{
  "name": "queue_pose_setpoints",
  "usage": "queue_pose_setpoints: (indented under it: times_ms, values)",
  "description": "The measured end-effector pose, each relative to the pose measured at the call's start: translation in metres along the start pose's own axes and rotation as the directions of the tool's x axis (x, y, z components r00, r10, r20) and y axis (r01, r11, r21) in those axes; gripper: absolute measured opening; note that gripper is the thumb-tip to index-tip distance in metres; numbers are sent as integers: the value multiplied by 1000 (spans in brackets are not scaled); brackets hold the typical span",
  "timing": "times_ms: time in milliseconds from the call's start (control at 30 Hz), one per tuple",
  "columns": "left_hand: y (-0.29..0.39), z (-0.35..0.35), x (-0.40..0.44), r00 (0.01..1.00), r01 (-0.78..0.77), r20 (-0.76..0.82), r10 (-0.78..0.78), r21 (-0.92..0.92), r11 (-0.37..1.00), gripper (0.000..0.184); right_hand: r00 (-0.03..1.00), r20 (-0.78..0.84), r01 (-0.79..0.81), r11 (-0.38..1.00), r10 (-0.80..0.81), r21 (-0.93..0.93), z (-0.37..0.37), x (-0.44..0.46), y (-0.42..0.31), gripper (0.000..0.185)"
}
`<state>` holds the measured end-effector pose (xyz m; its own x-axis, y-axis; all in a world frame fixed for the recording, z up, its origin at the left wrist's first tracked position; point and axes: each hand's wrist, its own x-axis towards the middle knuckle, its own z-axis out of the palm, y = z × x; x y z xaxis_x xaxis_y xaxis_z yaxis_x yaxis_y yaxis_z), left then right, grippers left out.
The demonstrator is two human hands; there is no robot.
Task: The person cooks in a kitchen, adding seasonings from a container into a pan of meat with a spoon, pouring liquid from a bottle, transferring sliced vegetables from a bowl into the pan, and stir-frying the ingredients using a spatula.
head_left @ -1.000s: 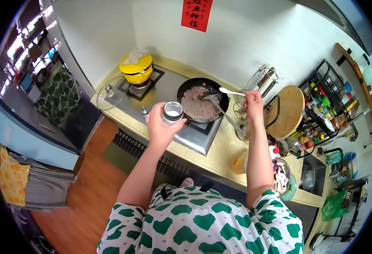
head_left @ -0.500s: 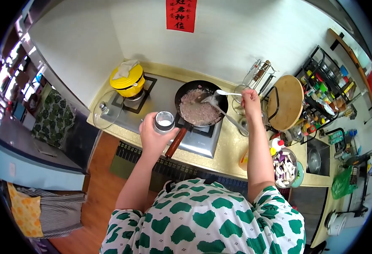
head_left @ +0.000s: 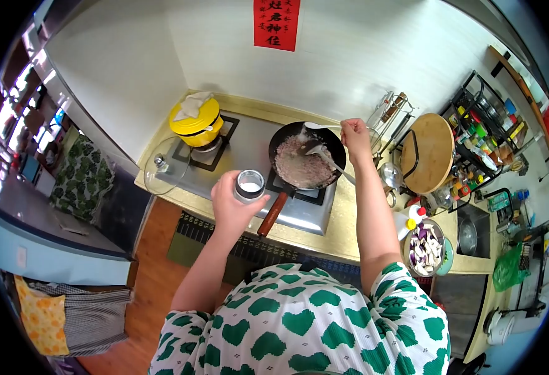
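My left hand (head_left: 232, 203) is closed round a small open glass jar (head_left: 249, 185) with white contents, in front of the stove. A white spoon (head_left: 320, 126) is pinched in my right hand (head_left: 356, 137), its bowl over the back rim of the black pan. Minced meat (head_left: 299, 169) lies in the pan, and a metal spatula (head_left: 329, 160) rests in it, its handle passing under my right forearm. The pan's wooden handle (head_left: 273, 214) points toward me, to the right of the jar.
At the left stand a yellow pot (head_left: 196, 122) and a glass lid (head_left: 165, 169). To the right are a round wooden board (head_left: 429, 154), bottles, a bowl of cut eggplant (head_left: 426, 250), a spice rack (head_left: 484, 128) and a sink (head_left: 473, 232).
The spoon has moved from the pan's right side to over its back edge, with my right hand shifted left and up. My left hand still holds the jar. The view has shifted.
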<state>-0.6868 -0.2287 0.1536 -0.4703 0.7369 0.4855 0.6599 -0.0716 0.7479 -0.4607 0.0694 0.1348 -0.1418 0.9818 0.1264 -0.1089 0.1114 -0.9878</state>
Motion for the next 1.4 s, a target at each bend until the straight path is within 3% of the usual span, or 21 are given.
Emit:
queue_pose_setpoints:
  times_ms: [267,567,667,700,867,1000,1100,1167,1233,1367,1400]
  values:
    - [0,-10,-4,1000,18,9,-19,41,999,60,999,-48,20,998,-23,-54,19,56,33,15]
    - [0,-4,-5,990,116,83,-117,12,993,63,946,-246,80,890,-210,-449,0,104,88,17]
    - [-5,4,-4,986,124,116,-120,-33,992,62,967,-195,69,909,-162,-412,10,90,83,17]
    - [-7,6,-5,987,115,120,-111,-21,993,62,947,-163,158,842,-278,-516,15,83,81,17]
    - [-11,9,-5,990,61,127,-62,18,998,61,951,-30,209,710,-308,-672,33,36,51,14]
    - [-14,12,-1,991,1,134,-8,50,999,60,938,-29,225,672,-345,-705,18,2,54,12]
    - [-15,18,1,982,-17,189,3,67,998,61,950,-90,182,763,-300,-620,8,-42,29,12]
    - [-18,24,3,974,-38,225,20,80,996,62,993,-36,100,956,-114,-275,1,-75,7,7]
    - [-18,33,3,962,-61,269,39,74,995,63,994,83,75,994,-68,-77,2,-119,-30,11]
    - [0,53,-1,922,-97,374,101,-28,995,63,983,179,86,961,-39,-263,2,-186,-67,13]
    - [5,59,-4,918,-122,373,136,-62,991,65,971,202,192,924,-129,-332,-3,-193,-56,15]
